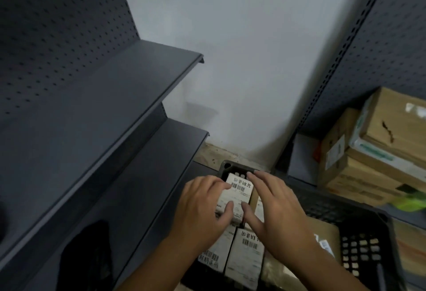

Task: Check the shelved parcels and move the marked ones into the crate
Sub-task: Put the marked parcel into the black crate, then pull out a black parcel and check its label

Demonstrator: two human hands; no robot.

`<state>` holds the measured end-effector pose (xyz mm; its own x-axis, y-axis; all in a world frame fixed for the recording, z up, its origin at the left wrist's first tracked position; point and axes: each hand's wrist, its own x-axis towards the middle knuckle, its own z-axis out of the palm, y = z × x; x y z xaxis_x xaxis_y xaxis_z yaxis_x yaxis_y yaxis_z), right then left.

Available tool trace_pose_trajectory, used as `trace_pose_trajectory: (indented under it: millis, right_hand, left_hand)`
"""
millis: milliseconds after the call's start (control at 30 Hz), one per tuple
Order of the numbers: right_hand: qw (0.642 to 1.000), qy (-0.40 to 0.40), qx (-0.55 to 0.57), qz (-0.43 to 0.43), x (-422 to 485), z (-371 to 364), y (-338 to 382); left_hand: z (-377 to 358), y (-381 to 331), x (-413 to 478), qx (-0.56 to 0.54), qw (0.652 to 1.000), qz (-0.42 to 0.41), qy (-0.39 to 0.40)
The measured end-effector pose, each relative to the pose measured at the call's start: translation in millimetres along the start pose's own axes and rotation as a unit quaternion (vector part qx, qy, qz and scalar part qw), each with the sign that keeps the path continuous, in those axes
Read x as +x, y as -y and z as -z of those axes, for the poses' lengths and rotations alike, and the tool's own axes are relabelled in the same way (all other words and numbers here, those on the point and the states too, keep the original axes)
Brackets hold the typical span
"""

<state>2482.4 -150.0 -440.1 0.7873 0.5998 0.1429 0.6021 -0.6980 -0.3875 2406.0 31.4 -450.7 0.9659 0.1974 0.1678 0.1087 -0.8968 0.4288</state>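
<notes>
Steel shelving (92,110), dark grey with a pegboard back, fills my left, and cardboard boxes (380,150) are stacked on the rack to my right. Low in view sits the black plastic crate (366,235), with two labelled parcels (242,253) lying side by side at its near end. The parcel (238,190) I am placing is at the crate's far end, apparently resting on others beneath it. My left hand (205,203) curls round its left edge with the thumb on top. My right hand (279,212) lies flat along the right side, fingers straight, thumb pressing the label. I judge the risk is a propped, uneven seat: let go now and it may slide or tip against the far wall, or pinch my right fingertips there. Its long axis runs away from me toward the white wall, label up, barcode end farthest.
</notes>
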Motion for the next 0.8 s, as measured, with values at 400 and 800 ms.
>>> trace_pose_trajectory:
  millis: [400, 800]
  right_hand:
    - [0.961, 0.039, 0.126, 0.243, -56, 26, 41]
    - [0.839, 0.158, 0.156, 0.497, -196, 31, 200]
  left_hand:
    - [50, -86, -164, 0.091, 0.962, 0.213, -0.146]
    - [110, -154, -406, 0.194, 0.830, 0.447, -0.270]
